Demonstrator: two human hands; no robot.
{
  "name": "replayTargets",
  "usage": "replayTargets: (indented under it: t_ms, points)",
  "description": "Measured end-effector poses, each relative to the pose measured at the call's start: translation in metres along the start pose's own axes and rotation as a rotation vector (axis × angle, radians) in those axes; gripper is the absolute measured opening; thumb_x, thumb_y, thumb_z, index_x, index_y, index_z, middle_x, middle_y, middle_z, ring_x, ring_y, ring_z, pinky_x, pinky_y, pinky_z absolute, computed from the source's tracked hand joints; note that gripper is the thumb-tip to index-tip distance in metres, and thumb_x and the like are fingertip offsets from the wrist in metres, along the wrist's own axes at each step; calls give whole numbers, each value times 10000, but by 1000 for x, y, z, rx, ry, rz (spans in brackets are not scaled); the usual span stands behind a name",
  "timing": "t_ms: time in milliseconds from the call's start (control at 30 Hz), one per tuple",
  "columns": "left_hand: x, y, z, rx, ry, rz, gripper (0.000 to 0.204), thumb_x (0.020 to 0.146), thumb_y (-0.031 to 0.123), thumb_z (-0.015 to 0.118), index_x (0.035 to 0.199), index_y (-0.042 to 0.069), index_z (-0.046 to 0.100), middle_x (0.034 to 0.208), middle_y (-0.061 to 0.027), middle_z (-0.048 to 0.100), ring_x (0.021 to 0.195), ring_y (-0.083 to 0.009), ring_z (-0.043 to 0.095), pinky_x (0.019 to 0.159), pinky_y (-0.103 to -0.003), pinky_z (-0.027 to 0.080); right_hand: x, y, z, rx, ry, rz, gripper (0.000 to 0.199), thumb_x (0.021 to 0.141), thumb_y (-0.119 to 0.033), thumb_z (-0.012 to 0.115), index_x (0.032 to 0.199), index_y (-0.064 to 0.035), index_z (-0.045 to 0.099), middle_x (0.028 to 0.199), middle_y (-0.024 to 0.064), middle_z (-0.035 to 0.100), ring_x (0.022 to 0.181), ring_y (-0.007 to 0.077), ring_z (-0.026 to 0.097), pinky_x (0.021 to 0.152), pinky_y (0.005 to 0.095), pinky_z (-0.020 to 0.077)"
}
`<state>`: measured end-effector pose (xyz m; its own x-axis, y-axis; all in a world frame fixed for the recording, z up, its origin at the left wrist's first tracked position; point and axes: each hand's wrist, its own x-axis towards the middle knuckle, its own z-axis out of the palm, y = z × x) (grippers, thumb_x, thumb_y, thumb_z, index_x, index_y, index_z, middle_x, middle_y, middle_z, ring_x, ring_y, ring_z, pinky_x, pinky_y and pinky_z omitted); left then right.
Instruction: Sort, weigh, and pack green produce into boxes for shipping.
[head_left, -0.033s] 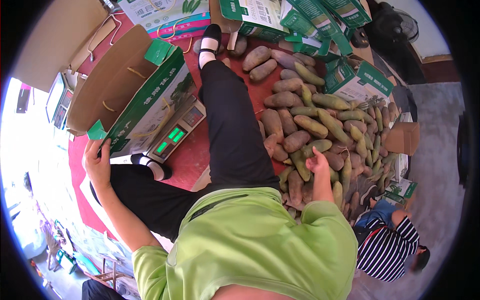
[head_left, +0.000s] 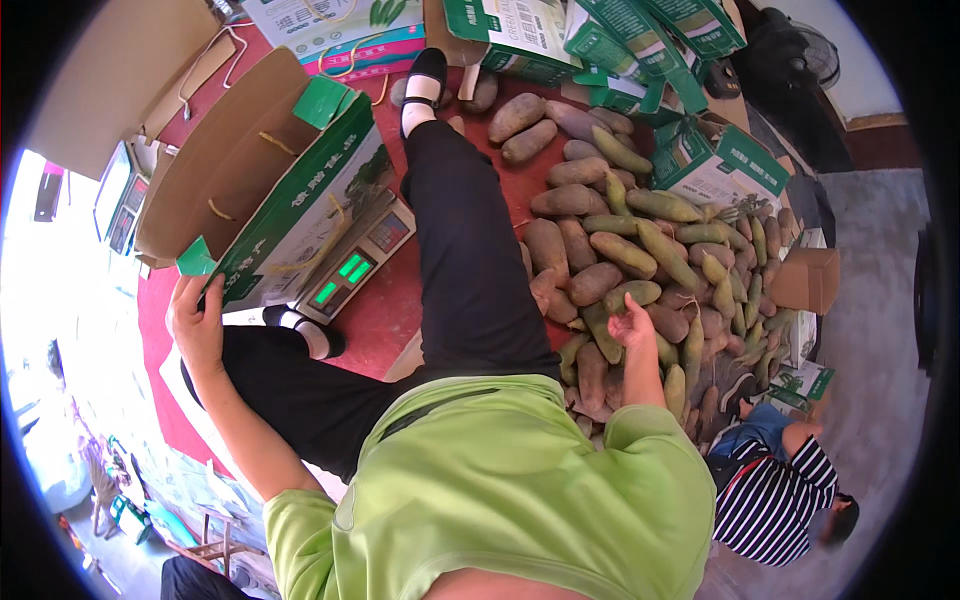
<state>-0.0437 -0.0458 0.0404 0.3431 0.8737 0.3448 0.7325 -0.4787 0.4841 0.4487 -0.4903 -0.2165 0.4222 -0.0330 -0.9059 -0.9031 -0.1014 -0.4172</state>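
- Head view: left hand (head_left: 197, 325), fingers clamped on corner of open green carton (head_left: 290, 215), standing on scale (head_left: 352, 270).
- Right hand (head_left: 632, 323), fingers loosely apart, held over sweet potato pile (head_left: 640, 250) on floor.

We are seeing only part of the weighing scale (head_left: 352, 272); the open green-and-white carton (head_left: 290, 215) is covering most of its platform. Our left hand (head_left: 197, 325) is hiding the carton's near corner, so its grip there is not showing. Our right hand (head_left: 632, 322) is covering the root under it, and we cannot tell whether the fingers are closing on anything. Our leg (head_left: 470, 260) is hiding the near edge of the pile of roots (head_left: 640, 250). The seated person in stripes (head_left: 775, 500) is fading into the dark rim.
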Motion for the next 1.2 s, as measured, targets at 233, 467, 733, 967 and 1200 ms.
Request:
replayTargets:
  t_ms: [233, 467, 733, 967, 1200]
  points:
    - [-2, 0, -5, 45, -5, -30, 127, 776, 129, 683, 799, 11, 642, 718, -103, 555, 671, -264, 578, 620, -327, 434, -61, 18, 98, 62, -426, -52, 245, 813, -235, 711, 1006, -131, 601, 923, 10, 615, 824, 174, 562, 702, 331, 453]
    - [-1, 2, -8, 44, -17, -42, 133, 761, 149, 690, 780, 23, 651, 696, -101, 538, 657, -276, 566, 594, -345, 428, -175, -46, 222, -475, -856, -648, 458, 786, -142, 698, 1198, -37, 525, 1059, 24, 607, 930, 122, 585, 746, 256, 473]
    - [-4, -2, -9, 65, -19, -52, 131, 746, 170, 693, 775, 47, 659, 694, -104, 527, 667, -289, 559, 593, -361, 429, -296, -92, 360, -1034, -885, -1642, 619, 674, -113, 717, 1245, -21, 497, 1129, 110, 579, 1054, 256, 548, 929, 341, 433]
    - [-2, -2, -10, 61, -18, 0, 127, 752, 158, 695, 785, 41, 657, 695, -108, 527, 665, -290, 560, 597, -366, 430, -369, -48, 447, -1557, -622, -2369, 455, 644, -96, 687, 1073, -45, 545, 1002, 123, 560, 1021, 315, 510, 860, 406, 446]
    - [-3, -6, -6, 10, -28, 51, 103, 775, 79, 676, 832, -1, 644, 740, -112, 568, 674, -269, 574, 615, -321, 432, -342, 48, 487, -1222, -967, -2043, 377, 739, -223, 700, 1099, -132, 630, 1075, 98, 622, 985, 298, 589, 854, 429, 485]
